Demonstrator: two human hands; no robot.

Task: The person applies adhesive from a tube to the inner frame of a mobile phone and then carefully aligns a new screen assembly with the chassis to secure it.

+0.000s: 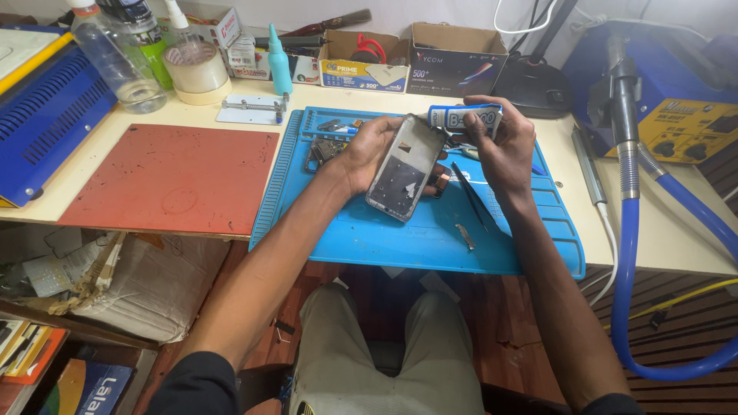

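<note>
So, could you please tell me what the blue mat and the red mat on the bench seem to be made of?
The blue mat looks like moulded silicone or rubber: matte, with ribbed edges and raised compartment walls. The red mat looks like a flat, dull rubbery sheet, faintly marked from wear; its material is less certain.

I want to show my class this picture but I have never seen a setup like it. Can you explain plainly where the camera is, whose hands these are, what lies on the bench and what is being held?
There is one picture, taken by a camera worn on a person's head, looking down at their own two bare hands; their knees show below the bench. The left hand holds an opened phone frame, tilted, above a blue work mat. The right hand grips a small glue tube, its nozzle at the frame's top edge. On the mat lie tweezers and small parts. Left of it lies a red mat. At the back stand a clear bottle, a tape roll and cardboard boxes. A blue machine with a hose stands on the right.
</note>
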